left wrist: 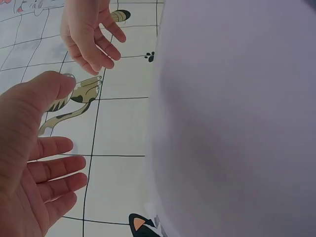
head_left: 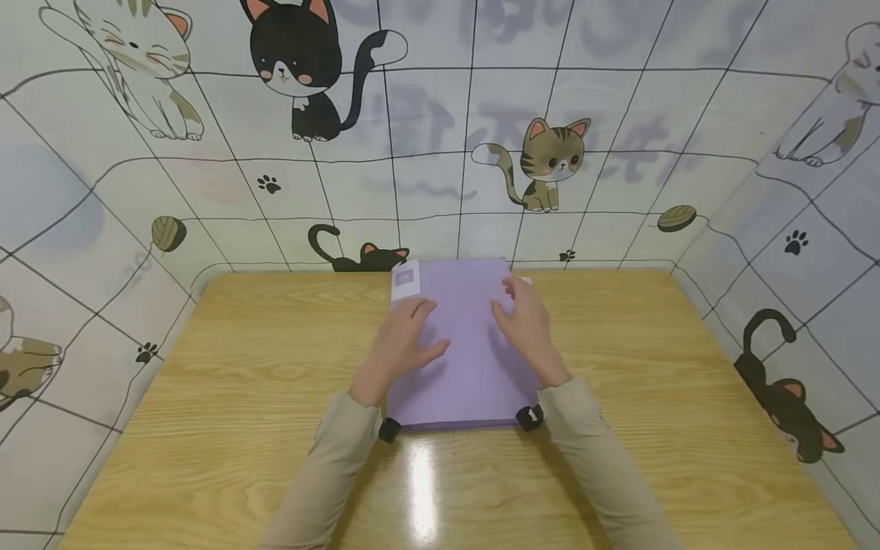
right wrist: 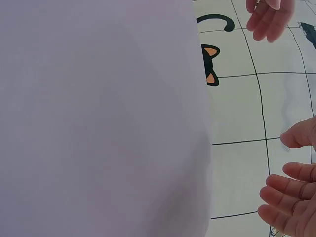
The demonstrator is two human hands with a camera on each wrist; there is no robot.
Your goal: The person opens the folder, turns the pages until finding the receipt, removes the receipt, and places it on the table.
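A pale lilac surface [right wrist: 101, 118] fills the left; two hands [right wrist: 301, 198] [right wrist: 274, 19] show at right before a gridded backdrop [right wrist: 237, 111].

Wood-grain table [head_left: 275, 351]; flat purple object [head_left: 474, 374] atop

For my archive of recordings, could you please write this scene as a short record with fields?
Main item: purple flat item, lying on the table
Marking: white patch at its far left corner
Left hand: above the item's left side, fingers apart, holding nothing
Right hand: above its right side, holding nothing
Sleeves: beige
Surface: wood-grain table
Backdrop: white with grid lines, cartoon cats, paw prints
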